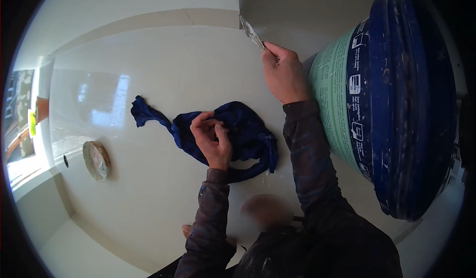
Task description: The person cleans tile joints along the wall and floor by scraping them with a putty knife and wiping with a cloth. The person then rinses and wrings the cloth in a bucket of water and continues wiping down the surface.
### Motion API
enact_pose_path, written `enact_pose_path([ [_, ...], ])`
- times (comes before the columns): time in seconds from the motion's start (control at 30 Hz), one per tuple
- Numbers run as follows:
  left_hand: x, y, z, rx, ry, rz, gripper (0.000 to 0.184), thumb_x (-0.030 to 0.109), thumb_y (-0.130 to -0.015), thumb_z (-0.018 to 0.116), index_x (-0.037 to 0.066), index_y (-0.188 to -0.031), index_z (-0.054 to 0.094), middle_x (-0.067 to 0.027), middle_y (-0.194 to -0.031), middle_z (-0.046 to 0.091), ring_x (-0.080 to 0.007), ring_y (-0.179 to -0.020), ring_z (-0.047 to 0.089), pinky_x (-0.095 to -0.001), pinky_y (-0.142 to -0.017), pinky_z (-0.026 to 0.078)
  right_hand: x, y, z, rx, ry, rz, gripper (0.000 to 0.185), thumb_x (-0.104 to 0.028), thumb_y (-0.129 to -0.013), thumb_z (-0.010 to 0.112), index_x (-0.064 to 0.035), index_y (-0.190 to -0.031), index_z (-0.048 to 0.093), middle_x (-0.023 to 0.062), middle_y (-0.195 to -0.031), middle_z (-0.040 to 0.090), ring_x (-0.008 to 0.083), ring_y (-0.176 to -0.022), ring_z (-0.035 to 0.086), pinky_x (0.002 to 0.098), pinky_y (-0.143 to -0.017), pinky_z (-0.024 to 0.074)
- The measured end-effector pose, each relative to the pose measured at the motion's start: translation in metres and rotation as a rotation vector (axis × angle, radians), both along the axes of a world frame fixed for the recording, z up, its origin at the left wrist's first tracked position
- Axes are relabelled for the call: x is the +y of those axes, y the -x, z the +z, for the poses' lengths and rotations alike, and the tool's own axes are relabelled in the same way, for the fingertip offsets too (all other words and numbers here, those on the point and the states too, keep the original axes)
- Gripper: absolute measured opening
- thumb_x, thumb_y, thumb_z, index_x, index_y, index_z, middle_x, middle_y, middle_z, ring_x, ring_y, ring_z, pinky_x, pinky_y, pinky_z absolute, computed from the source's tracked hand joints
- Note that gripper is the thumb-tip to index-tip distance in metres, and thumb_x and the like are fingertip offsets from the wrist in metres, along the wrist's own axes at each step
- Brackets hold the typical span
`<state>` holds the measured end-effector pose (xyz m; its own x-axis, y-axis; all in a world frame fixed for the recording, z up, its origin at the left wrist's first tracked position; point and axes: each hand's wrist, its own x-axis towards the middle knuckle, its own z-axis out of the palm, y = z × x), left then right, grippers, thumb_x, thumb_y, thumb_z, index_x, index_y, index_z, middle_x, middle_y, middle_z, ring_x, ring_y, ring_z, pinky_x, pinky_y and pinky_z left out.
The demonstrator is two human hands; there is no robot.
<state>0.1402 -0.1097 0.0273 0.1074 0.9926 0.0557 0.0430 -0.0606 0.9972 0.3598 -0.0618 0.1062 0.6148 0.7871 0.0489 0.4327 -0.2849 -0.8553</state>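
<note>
My right hand (pixel 285 74) is wrapped round the handle of a putty knife (pixel 252 32). The knife's metal blade is smeared with pale filler, and its tip is close to the wall corner at the top. My left hand (pixel 213 139) hovers over or rests on a crumpled dark blue cloth (pixel 248 126); which of the two I cannot tell. Its fingers are loosely curled, with a gap between them and the thumb, and nothing shows in them. The cloth lies on the glossy pale floor (pixel 148 198), one twisted end stretching to the left.
A large bucket (pixel 332 89) with a dark blue lid (pixel 411 104) stands close beside my right forearm. On the floor to the left lies a round, stained tub or lid (pixel 96 161). A skirting strip (pixel 148 22) runs along the wall. Bright light enters from the far left.
</note>
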Motion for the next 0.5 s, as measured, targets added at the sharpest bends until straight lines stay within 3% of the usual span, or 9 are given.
enact_pose_path([
  [0.13,-0.002,-0.003,0.005,-0.004,0.015,0.023,0.034,-0.005,-0.100,0.053,-0.001,-0.132,0.042,-0.0127,-0.132,0.053,-0.0142,-0.095,0.063,-0.0255,-0.075,0.059,-0.008,0.020,0.000,-0.012,0.048,0.008,0.038,-0.023,-0.104,0.057,0.0058,-0.126,0.069,0.0290,-0.101,0.074,0.0456,-0.099,0.072,0.0447,-0.088,0.0567],
  [0.2,0.008,-0.002,0.014,-0.048,0.085,0.048,0.036,-0.006,-0.100,0.051,-0.001,-0.133,0.040,-0.0141,-0.134,0.051,-0.0151,-0.097,0.062,-0.0250,-0.074,0.060,-0.025,0.034,-0.007,0.187,-0.069,0.008,0.039,-0.021,-0.106,0.054,0.0074,-0.131,0.065,0.0286,-0.106,0.074,0.0435,-0.101,0.073,0.0444,-0.088,0.0568],
  [0.3,0.019,-0.005,0.032,-0.058,0.115,0.059,0.037,-0.006,-0.100,0.051,0.000,-0.134,0.039,-0.0148,-0.134,0.053,-0.0152,-0.100,0.062,-0.0246,-0.075,0.059,-0.076,0.046,-0.011,0.370,-0.023,0.045,0.039,-0.017,-0.108,0.053,0.0089,-0.136,0.061,0.0276,-0.108,0.074,0.0405,-0.102,0.074,0.0446,-0.089,0.0567],
  [0.37,0.034,-0.014,0.032,-0.073,0.117,0.035,0.039,-0.001,-0.101,0.050,0.001,-0.137,0.038,-0.0177,-0.140,0.054,-0.0194,-0.111,0.061,-0.0303,-0.086,0.059,-0.098,0.051,-0.031,0.169,-0.146,0.001,0.040,-0.013,-0.109,0.052,0.0078,-0.142,0.056,0.0269,-0.113,0.072,0.0385,-0.106,0.073,0.0439,-0.093,0.0553],
  [0.5,0.080,-0.064,0.056,-0.180,0.263,-0.047,0.043,0.002,-0.101,0.050,0.001,-0.142,0.036,-0.0195,-0.144,0.055,-0.0234,-0.119,0.059,-0.0351,-0.098,0.056,-0.107,0.051,-0.068,-0.049,-0.095,-0.034,0.044,-0.012,-0.109,0.051,0.0078,-0.148,0.049,0.0286,-0.125,0.067,0.0401,-0.116,0.068,0.0425,-0.099,0.0529],
])
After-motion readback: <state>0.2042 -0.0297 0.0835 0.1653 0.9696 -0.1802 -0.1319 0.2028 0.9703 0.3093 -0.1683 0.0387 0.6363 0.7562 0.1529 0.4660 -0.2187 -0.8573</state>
